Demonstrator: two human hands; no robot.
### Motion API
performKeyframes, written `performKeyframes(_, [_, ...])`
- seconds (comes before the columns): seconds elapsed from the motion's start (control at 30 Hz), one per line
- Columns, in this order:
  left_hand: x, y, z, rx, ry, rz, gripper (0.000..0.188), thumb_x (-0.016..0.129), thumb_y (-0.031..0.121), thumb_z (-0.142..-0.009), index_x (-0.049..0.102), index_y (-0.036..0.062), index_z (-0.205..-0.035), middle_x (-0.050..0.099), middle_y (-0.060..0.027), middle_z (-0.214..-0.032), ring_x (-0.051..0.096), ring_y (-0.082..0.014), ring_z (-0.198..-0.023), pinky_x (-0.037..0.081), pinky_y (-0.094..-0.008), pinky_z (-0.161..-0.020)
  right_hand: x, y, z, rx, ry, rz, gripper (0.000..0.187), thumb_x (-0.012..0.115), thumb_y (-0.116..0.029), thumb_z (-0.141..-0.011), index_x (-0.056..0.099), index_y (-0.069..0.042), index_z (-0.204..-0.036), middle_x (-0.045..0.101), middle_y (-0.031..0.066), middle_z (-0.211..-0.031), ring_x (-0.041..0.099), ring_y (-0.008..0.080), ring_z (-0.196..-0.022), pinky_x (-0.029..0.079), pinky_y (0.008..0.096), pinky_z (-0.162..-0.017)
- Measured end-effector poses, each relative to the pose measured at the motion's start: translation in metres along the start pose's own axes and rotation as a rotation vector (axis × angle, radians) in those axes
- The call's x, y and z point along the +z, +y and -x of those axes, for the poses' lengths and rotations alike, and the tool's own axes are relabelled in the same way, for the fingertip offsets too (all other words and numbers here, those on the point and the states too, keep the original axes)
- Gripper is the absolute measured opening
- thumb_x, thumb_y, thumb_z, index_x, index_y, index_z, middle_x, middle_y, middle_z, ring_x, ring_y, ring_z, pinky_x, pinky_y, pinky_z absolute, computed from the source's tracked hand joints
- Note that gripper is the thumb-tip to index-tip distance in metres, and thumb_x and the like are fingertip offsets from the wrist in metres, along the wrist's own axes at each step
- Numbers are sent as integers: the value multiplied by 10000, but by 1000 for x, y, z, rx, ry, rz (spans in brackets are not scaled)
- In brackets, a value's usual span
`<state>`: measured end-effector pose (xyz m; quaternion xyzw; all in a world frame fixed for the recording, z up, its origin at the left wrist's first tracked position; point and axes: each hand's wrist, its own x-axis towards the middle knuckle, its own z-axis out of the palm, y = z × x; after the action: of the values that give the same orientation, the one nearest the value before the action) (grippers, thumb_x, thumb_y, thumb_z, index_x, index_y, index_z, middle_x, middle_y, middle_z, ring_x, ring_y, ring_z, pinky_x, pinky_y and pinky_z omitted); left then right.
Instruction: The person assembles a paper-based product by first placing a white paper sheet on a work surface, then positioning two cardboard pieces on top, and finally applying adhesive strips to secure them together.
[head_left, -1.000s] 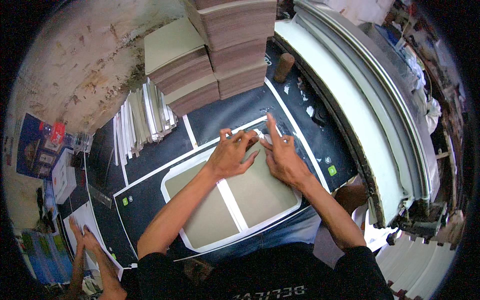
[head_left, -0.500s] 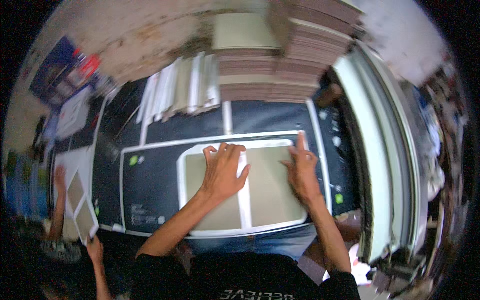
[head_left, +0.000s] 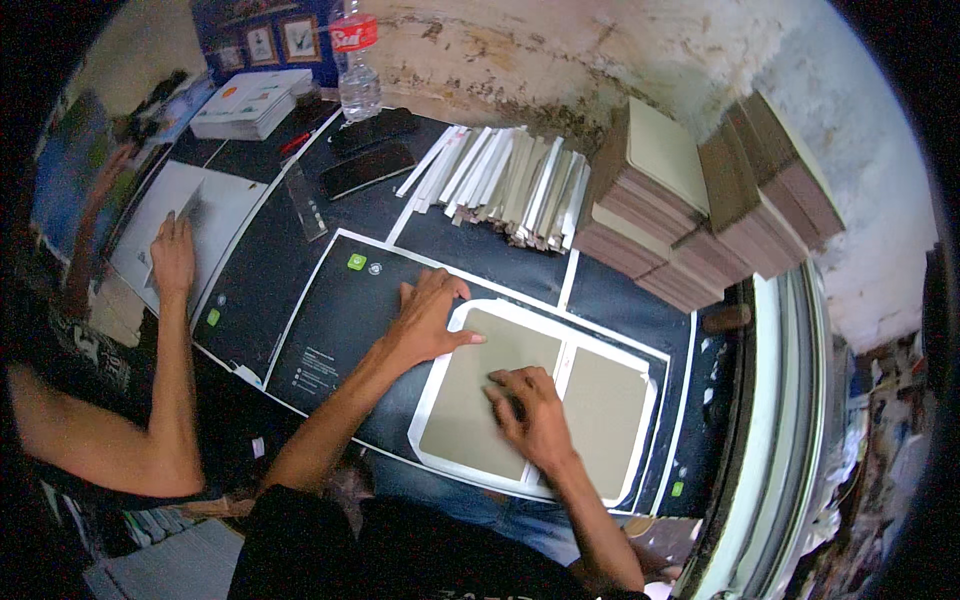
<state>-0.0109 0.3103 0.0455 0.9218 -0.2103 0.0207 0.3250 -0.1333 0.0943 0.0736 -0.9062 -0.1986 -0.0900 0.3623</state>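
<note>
A white cover sheet with cut corners lies on the black mat, carrying two grey-beige boards side by side. A narrow white strip runs between the left board and the right board. My left hand rests at the sheet's upper left corner, thumb stretched over the board's edge, fingers apart and bent. Over the left board, close to the strip, is my right hand; its fingers are loosely curled, with a gap between thumb and forefinger. Nothing shows in either hand.
Beyond the mat lie a bundle of paper and board strips and tall stacks of cut boards. A phone, a bottle and a ruler sit farther left. A co-worker's hand works over a white sheet there.
The view has swung left. My left hand has gone from beside the middle strip to the upper left corner; my right hand has left the upper right corner for the left board.
</note>
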Motion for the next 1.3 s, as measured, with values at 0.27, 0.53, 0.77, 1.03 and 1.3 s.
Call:
performKeyframes(0.27, [7,-11,-4,41,-22,110,643,918,383,-678,571,121,-1151,539,-119,-1174,491,-334,-1194,338,-547,-973,23,-6,9,-33,42,206,378,704,-63,-859,650,-35,-1232,629,170,-1162,582,360,-1087,463,469,-967])
performKeyframes(0.53, [9,-15,-7,36,-37,245,574,920,302,-678,589,120,-1111,572,-104,-1157,503,-311,-1211,323,-529,-1004,14,-4,-20,111,22,89,386,678,-94,-897,619,-1,-1268,623,238,-1063,638,417,-986,540,486,-841])
performKeyframes(0.77, [8,-26,-12,136,109,322,341,872,172,-718,687,78,-989,670,-120,-990,645,-290,-951,497,-442,-850,12,27,-103,45,-90,144,377,704,-104,-893,663,13,-1249,612,221,-966,646,344,-783,526,435,-742])
performKeyframes(1.03, [20,-29,-10,176,233,314,172,763,51,-780,676,51,-928,678,-131,-942,659,-323,-928,521,-430,-835,8,35,-132,61,-241,100,243,699,-145,-849,738,1,-1039,637,245,-1015,660,413,-923,539,476,-861])
performKeyframes(1.3, [15,-24,-3,176,144,274,209,708,49,-803,638,116,-988,650,-58,-1091,555,-291,-1164,354,-465,-937,5,35,-135,71,-221,58,260,648,-99,-837,746,-6,-1059,662,230,-988,665,397,-920,528,455,-878])
